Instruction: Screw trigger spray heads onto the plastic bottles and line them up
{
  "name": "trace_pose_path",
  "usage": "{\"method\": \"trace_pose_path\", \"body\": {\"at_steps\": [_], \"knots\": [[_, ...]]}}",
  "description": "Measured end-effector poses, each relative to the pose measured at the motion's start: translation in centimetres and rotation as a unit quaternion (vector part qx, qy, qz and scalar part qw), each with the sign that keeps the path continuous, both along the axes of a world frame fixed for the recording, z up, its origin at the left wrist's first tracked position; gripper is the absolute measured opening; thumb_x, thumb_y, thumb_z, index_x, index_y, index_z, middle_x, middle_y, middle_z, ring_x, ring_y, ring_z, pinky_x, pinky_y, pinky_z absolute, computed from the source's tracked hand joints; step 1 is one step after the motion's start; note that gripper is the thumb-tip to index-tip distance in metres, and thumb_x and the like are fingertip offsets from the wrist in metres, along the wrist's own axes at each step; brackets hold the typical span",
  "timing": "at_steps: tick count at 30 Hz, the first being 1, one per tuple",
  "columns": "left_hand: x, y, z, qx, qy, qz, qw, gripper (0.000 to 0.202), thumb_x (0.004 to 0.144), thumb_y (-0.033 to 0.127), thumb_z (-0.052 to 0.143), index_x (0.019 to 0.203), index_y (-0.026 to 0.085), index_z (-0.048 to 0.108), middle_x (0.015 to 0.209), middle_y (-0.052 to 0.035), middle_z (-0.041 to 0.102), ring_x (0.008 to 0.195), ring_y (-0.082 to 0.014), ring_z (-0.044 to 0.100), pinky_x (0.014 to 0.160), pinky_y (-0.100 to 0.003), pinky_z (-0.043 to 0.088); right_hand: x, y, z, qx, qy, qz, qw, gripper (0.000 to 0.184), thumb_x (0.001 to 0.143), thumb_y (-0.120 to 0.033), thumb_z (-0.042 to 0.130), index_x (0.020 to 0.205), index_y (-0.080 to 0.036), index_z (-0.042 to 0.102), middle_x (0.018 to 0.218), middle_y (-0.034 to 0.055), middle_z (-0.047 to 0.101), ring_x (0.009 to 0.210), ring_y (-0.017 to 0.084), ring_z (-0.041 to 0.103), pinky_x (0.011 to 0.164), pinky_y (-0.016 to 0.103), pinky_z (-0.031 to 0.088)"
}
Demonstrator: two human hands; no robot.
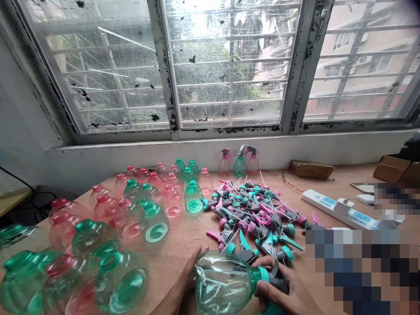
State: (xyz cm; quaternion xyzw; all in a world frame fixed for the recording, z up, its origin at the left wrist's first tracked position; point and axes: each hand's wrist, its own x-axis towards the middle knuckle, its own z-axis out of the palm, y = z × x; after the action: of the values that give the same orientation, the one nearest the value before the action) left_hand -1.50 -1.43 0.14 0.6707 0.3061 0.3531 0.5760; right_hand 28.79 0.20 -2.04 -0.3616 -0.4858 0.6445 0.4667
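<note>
A clear green spray bottle (223, 282) lies on its side between my hands, its base to the left and its neck to the right. My left hand (187, 280) is against the base end, its fingers partly hidden behind the bottle. With thumb and fingers, my right hand (278, 282) grips the grey and teal spray head (264, 274) at the neck. Just beyond the bottle spreads a heap of loose trigger spray heads (249, 210) in grey, pink and teal, with thin white tubes.
Open green and pink bottles (131, 214) crowd the left of the table. Several finished spray bottles (239, 164) stand by the wall under the window. A white power strip (341, 209), a brown package (311, 169) and a cardboard box (397, 170) are on the right.
</note>
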Motion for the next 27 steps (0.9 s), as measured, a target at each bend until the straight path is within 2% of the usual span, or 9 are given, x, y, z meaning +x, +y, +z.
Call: {"method": "trace_pose_path", "body": {"at_steps": [2, 6, 10, 14, 16, 19, 22, 24, 27], "knots": [[-0.1, 0.0, 0.1, 0.01, 0.011, 0.002, 1.0, 0.091, 0.093, 0.029, 0.069, 0.157, 0.058, 0.01, 0.179, 0.0076, 0.012, 0.163, -0.031, 0.022, 0.132, -0.057, 0.015, 0.0, 0.0, 0.0, 0.002, -0.008, 0.004, 1.0, 0.055, 0.076, -0.057, 0.087, 0.106, -0.017, 0.064, 0.058, 0.0008, 0.078, 0.054, 0.016, 0.072, 0.053, 0.02, 0.049], [0.2, -0.1, 0.9, 0.008, -0.001, -0.016, 1.0, 0.091, 0.093, 0.038, 0.069, 0.16, 0.05, 0.01, 0.18, 0.0055, 0.004, 0.165, -0.0316, 0.008, 0.133, -0.054, 0.014, -0.1, -0.1, 0.0, 0.019, -0.038, -0.003, 0.999, 0.057, 0.071, -0.06, 0.088, 0.102, -0.018, 0.066, 0.059, -0.0013, 0.075, 0.055, 0.016, 0.072, 0.054, 0.021, 0.05], [0.7, -0.1, 1.4, -0.006, 0.006, -0.017, 1.0, 0.092, 0.092, 0.04, 0.07, 0.162, 0.044, 0.011, 0.178, -0.0022, 0.018, 0.163, -0.0346, 0.02, 0.132, -0.053, 0.022, -0.2, -0.1, 0.1, 0.014, -0.042, -0.002, 0.999, 0.058, 0.071, -0.062, 0.088, 0.102, -0.018, 0.066, 0.059, -0.0022, 0.074, 0.054, 0.016, 0.072, 0.053, 0.021, 0.05], [0.3, -0.2, 0.7, 0.027, 0.043, 0.032, 0.998, 0.087, 0.095, 0.033, 0.066, 0.16, 0.05, 0.011, 0.179, 0.0038, 0.014, 0.163, -0.0319, 0.023, 0.134, -0.052, 0.015, -0.1, 0.1, -0.4, 0.019, -0.052, -0.004, 0.998, 0.058, 0.072, -0.061, 0.086, 0.104, -0.018, 0.064, 0.058, -0.0008, 0.075, 0.054, 0.016, 0.07, 0.053, 0.022, 0.048], [0.0, -0.2, 0.5, 0.028, 0.029, 0.017, 0.999, 0.09, 0.094, 0.036, 0.067, 0.16, 0.051, 0.008, 0.179, 0.0041, 0.011, 0.162, -0.033, 0.026, 0.133, -0.054, 0.016, 0.0, 0.2, -0.9, 0.024, -0.061, -0.002, 0.998, 0.058, 0.073, -0.062, 0.085, 0.104, -0.018, 0.064, 0.059, -0.0008, 0.074, 0.054, 0.017, 0.07, 0.052, 0.023, 0.047], [0.1, -0.3, 1.0, 0.008, -0.006, -0.013, 1.0, 0.089, 0.093, 0.045, 0.067, 0.161, 0.049, 0.01, 0.18, 0.0049, 0.005, 0.164, -0.0346, 0.019, 0.133, -0.054, 0.019, 0.0, 0.3, -1.4, 0.03, -0.069, 0.005, 0.997, 0.059, 0.071, -0.063, 0.085, 0.102, -0.018, 0.063, 0.059, -0.0012, 0.073, 0.053, 0.017, 0.069, 0.052, 0.023, 0.048], [0.8, -0.6, 1.7, -0.017, -0.022, -0.012, 1.0, 0.085, 0.094, 0.041, 0.066, 0.161, 0.045, 0.014, 0.178, 0.0002, 0.016, 0.162, -0.0341, 0.025, 0.132, -0.053, 0.023, 0.0, 0.3, -1.0, 0.027, -0.064, 0.004, 0.998, 0.058, 0.073, -0.062, 0.086, 0.104, -0.018, 0.063, 0.058, -0.0011, 0.073, 0.054, 0.017, 0.07, 0.052, 0.023, 0.048], [1.2, -0.7, 1.7, -0.024, -0.029, 0.007, 0.999, 0.086, 0.093, 0.035, 0.069, 0.16, 0.047, 0.016, 0.176, -0.0009, 0.025, 0.159, -0.0339, 0.034, 0.13, -0.054, 0.029, -0.1, 0.1, -0.3, 0.02, -0.05, 0.002, 0.999, 0.057, 0.075, -0.061, 0.085, 0.104, -0.018, 0.063, 0.059, -0.0007, 0.075, 0.054, 0.016, 0.071, 0.053, 0.023, 0.049], [1.1, -0.6, 0.9, -0.022, -0.039, 0.036, 0.998, 0.085, 0.091, 0.029, 0.072, 0.154, 0.058, 0.023, 0.177, 0.0063, 0.023, 0.154, -0.0331, 0.043, 0.127, -0.056, 0.034, -0.2, 0.0, 0.4, 0.017, -0.03, 0.0, 0.999, 0.056, 0.075, -0.06, 0.086, 0.104, -0.017, 0.064, 0.06, -0.0012, 0.075, 0.054, 0.015, 0.071, 0.054, 0.021, 0.05]]}}
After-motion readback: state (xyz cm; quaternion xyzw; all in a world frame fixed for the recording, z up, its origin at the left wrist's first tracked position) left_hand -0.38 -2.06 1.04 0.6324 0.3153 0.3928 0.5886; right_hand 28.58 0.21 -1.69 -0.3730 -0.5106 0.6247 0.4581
